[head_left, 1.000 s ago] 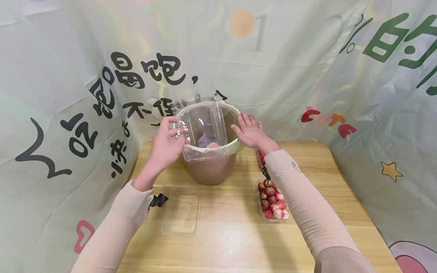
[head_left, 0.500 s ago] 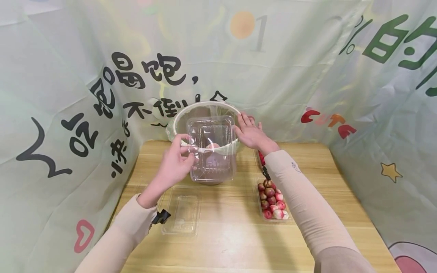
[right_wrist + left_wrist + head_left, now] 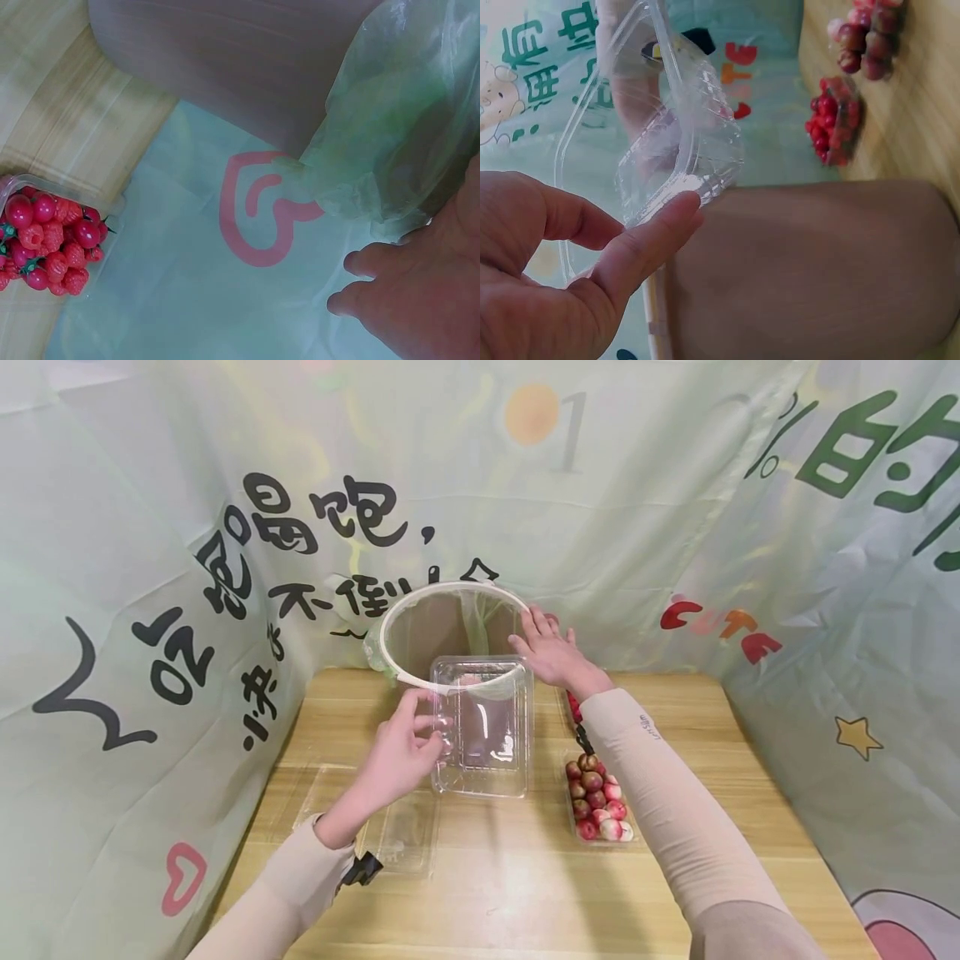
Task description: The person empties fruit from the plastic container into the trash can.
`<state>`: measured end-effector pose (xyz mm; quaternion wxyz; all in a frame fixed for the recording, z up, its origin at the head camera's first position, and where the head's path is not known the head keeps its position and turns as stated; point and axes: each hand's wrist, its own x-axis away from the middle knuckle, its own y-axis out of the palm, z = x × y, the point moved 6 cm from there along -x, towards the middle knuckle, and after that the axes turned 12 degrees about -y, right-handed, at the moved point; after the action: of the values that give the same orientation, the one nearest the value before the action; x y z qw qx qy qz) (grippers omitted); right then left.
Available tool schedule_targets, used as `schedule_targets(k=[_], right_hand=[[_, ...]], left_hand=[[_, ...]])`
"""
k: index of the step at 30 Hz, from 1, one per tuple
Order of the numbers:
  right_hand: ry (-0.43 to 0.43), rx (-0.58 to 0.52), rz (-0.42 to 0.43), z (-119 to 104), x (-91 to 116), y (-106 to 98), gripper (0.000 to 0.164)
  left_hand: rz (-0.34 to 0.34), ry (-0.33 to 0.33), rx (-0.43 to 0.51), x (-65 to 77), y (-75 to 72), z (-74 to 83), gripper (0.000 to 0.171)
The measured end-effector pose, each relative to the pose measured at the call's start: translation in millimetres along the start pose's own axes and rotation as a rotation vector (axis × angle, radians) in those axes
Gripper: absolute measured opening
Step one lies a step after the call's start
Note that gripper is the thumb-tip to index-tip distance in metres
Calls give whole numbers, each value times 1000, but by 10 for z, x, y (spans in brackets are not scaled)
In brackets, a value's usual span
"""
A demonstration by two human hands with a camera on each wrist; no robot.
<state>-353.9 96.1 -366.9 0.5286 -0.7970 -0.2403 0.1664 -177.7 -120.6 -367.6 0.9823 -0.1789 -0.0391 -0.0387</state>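
Note:
My left hand [image 3: 401,756] pinches the left edge of a clear plastic container [image 3: 491,752] between thumb and fingers. The container is held up in front of a brown bin [image 3: 810,262], overlapping the near part of its white rim [image 3: 384,639] in the head view. A thin greenish bag [image 3: 397,135] lines the bin and hangs over its rim. On the rim's right side rests my right hand [image 3: 553,647], its fingers straight. Something pale pink shows inside the bin through the clear plastic; its kind is hard to tell.
Another clear plastic tray [image 3: 412,835] lies on the wooden table [image 3: 525,893], partly behind my left wrist. To the right stands a container of round dark-red and pink-white fruits [image 3: 596,797]. Behind it is a box of red berries and small round fruits [image 3: 56,240]. Printed cloth walls [image 3: 600,543] surround the table.
My left hand has brought the clear container from over the bin's opening down, toward me and slightly right, tilting it on the way. My right hand has stayed on the rim.

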Motion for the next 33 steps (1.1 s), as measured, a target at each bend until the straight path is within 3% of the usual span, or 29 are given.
schedule_targets(k=[7,17,25,33], right_hand=[[12,-13,4,1,16,-7,76],[8,-6,-3,3,-3,0,75],[10,-6,-1,-2,-2,-14,74],[10,-16,6,-9,5,-11,74]], left_hand=[[-34,-2,-10,72,95,-113,47],[-68,-38,-37,158,198,-404,51],[-70,-81,-26,164,276,-586,51],[-72,-73,-34,137,376,-825,48]])
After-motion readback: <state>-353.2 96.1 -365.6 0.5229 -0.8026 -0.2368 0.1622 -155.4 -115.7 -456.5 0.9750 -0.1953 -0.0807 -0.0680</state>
